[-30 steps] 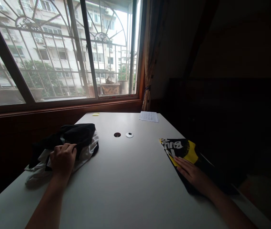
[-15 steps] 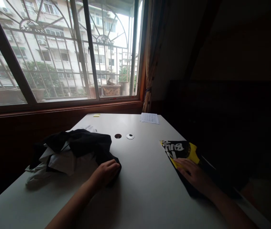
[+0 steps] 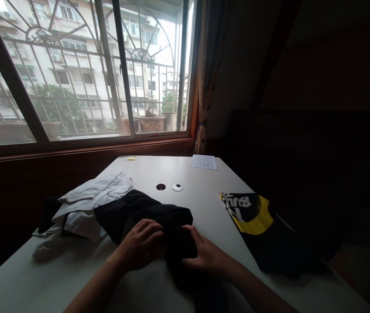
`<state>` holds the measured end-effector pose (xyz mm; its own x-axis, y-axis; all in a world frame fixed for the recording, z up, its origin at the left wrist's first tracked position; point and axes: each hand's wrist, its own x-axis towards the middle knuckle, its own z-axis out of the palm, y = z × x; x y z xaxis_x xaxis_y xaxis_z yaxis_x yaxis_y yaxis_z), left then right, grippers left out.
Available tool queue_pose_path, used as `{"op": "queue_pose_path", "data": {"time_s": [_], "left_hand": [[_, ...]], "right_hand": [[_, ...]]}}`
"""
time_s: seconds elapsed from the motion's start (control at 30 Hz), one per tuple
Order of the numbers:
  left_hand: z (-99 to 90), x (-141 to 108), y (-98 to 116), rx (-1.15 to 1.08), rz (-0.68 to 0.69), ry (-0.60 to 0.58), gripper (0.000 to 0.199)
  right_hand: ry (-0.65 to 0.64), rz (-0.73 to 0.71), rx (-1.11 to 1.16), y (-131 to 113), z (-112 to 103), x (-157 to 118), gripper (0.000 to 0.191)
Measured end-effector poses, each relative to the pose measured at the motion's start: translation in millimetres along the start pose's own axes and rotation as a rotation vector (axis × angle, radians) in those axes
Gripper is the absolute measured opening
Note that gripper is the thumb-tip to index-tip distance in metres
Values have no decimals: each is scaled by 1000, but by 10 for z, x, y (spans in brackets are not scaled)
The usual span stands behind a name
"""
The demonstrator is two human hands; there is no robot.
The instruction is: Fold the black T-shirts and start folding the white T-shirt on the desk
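A crumpled black garment (image 3: pixel 171 213) lies across the middle of the white table (image 3: pixel 132 295); its exact kind I cannot tell. My left hand (image 3: pixel 144 243) grips it with curled fingers. On its right side my right hand (image 3: pixel 201 252) has thumb and fingers around a bunched part of the cloth. To the left rests a pile of white clothes (image 3: pixel 96 195) with some dark cloth under it. A black garment with a yellow and white print (image 3: pixel 253 217) lies flat at the right edge, apart from both hands.
Farther back are a round cable hole (image 3: pixel 161 187) and its loose cover (image 3: pixel 177 187). Paper sheets (image 3: pixel 204 162) and a yellow note (image 3: pixel 131 158) lie near the far edge. Beyond stands a barred window (image 3: pixel 83 74) with a tied curtain (image 3: pixel 204 87).
The black garment has come off the white pile toward the middle, drawn rightward by my left hand. My right hand has left the printed garment and taken hold of the black one.
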<state>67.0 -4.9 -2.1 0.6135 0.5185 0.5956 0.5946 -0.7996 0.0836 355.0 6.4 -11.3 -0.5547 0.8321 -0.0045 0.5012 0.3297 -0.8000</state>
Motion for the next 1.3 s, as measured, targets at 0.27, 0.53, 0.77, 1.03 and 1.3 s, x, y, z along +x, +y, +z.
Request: {"op": "queue_pose_path", "data": {"time_s": [0.27, 0.53, 0.77, 1.03, 1.3], "left_hand": [[20, -304, -608, -47, -340, -119, 74], [336, -286, -532, 48, -296, -267, 37], [201, -231, -534, 123, -361, -240, 36], [-16, -263, -586, 53, -508, 225, 22], [-171, -281, -643, 21, -661, 581, 26]], "right_hand": [[261, -1, -179, 220, -449, -3, 59], [697, 5, -730, 715, -1230, -298, 57], [811, 16, -801, 1058, -1223, -402, 54], [768, 13, -864, 1298, -1162, -405, 62], [953, -46, -1025, 992, -1050, -393, 56]]}}
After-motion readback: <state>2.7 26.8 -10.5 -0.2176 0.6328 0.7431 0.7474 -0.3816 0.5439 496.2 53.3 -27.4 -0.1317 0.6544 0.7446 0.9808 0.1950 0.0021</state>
